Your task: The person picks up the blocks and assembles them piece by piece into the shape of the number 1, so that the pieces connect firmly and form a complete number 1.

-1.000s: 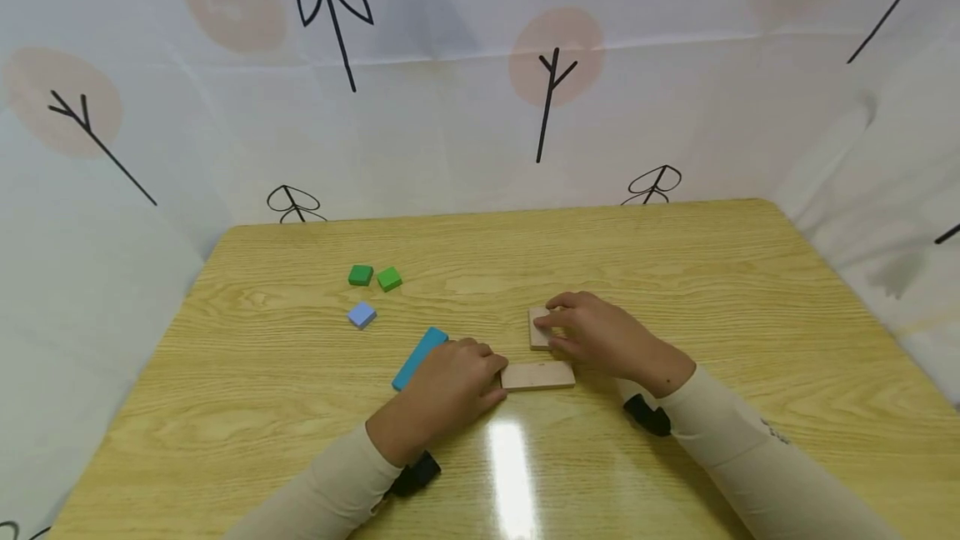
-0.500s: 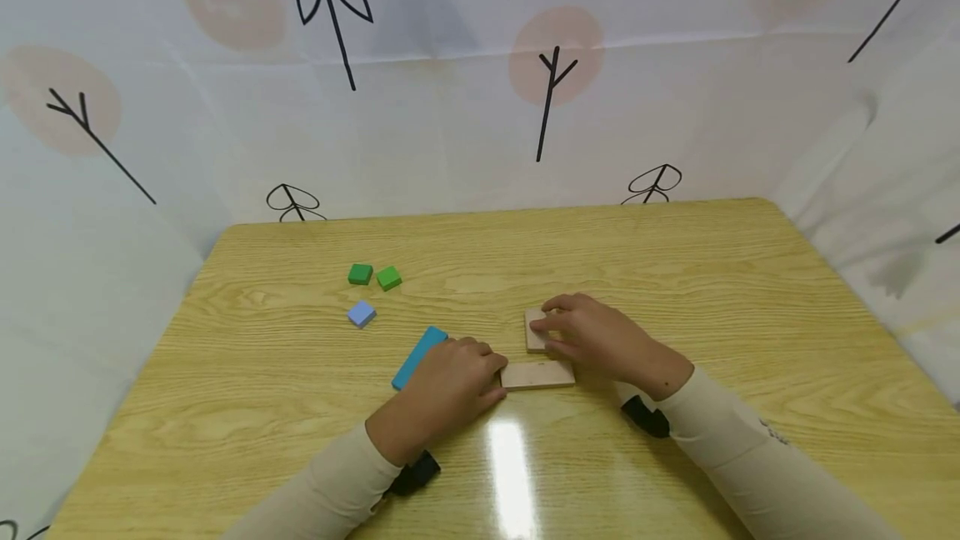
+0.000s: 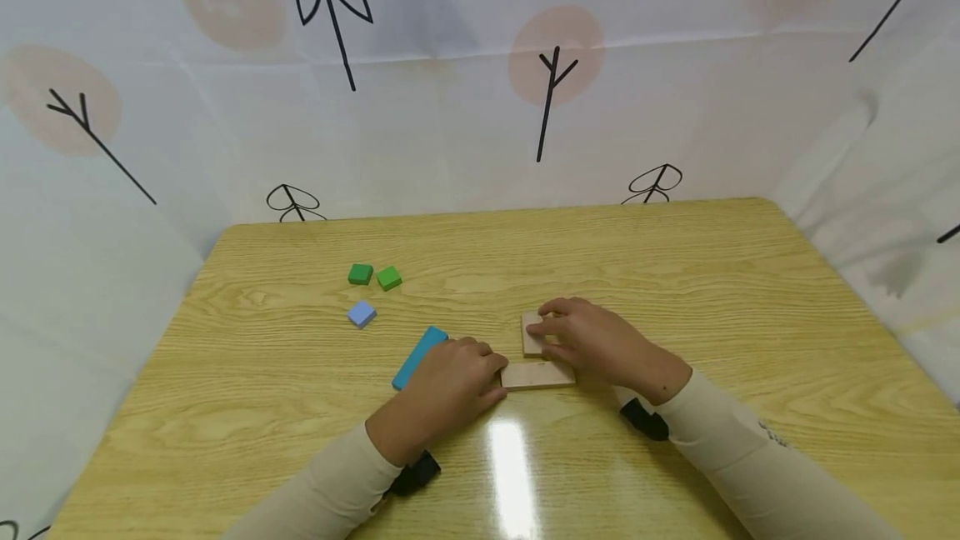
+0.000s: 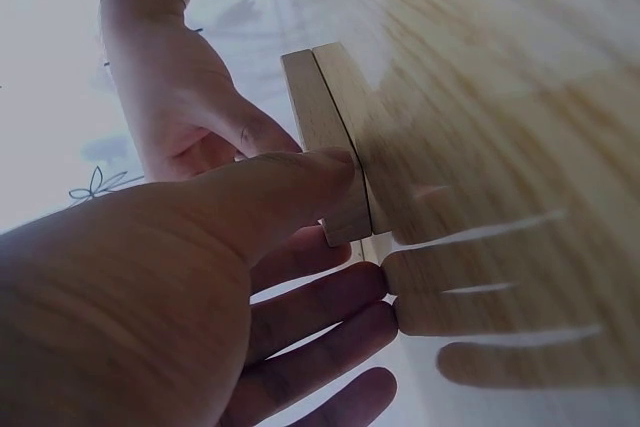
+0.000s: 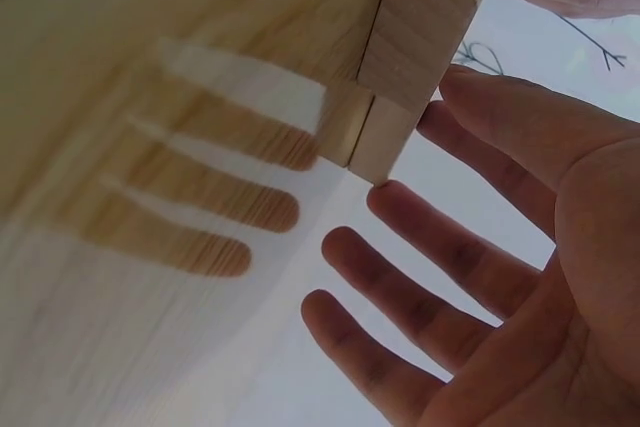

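A plain wooden block (image 3: 538, 375), long and flat, lies crosswise mid-table in the head view. My left hand (image 3: 453, 382) grips its left end, and the left wrist view has the thumb against the block's side (image 4: 318, 107). Just behind it, a second plain wooden block (image 3: 532, 338) points away from me, partly covered by my right hand (image 3: 607, 344). Thumb and index finger hold this second block, with a narrow strip of table between the two blocks. In the right wrist view the other fingers (image 5: 375, 367) are spread out. A blue block (image 3: 420, 355) lies just beyond the left hand, partly hidden by it.
Two small green blocks, one dark (image 3: 360, 274) and one bright (image 3: 389, 277), lie at the back left. A small periwinkle block (image 3: 362, 314) sits nearer. A patterned cloth (image 3: 450, 140) hangs behind the wood-grain table (image 3: 712, 273).
My right hand has drawn the second wooden block slightly toward me and left, narrowing the gap to the long block. The left hand and its block have stayed put.
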Motion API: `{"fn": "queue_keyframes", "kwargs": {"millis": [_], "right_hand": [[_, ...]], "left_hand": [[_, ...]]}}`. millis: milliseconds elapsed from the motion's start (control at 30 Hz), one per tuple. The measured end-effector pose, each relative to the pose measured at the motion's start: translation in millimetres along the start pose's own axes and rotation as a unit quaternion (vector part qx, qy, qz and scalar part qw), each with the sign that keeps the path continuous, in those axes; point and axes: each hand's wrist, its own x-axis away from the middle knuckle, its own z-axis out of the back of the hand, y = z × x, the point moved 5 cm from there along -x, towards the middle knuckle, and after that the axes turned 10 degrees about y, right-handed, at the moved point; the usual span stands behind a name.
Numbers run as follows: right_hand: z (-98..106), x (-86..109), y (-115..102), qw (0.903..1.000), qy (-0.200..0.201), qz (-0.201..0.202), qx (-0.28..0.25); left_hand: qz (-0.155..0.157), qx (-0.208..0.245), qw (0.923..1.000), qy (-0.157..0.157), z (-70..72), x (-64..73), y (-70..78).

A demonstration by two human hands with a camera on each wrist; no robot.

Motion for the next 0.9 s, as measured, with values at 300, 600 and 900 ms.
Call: {"fn": "queue_keyframes", "kwargs": {"millis": [300, 600, 900], "right_hand": [[-0.9, 0.6, -2.5, 1.0, -0.001, 0.002, 0.001], [-2.9, 1.0, -2.7, 1.0, 0.004, 0.005, 0.003], [-2.5, 1.4, -5.5, 0.9998, 0.009, 0.014, 0.008]], "left_hand": [[0.002, -0.004, 1.0, 0.0, -1.1, 0.5, -0.7], [0.001, -0.003, 1.0, 0.004, 0.1, 1.2, -0.4], [0.001, -0.005, 1.0, 0.007, 0.1, 1.8, -0.4]]}}
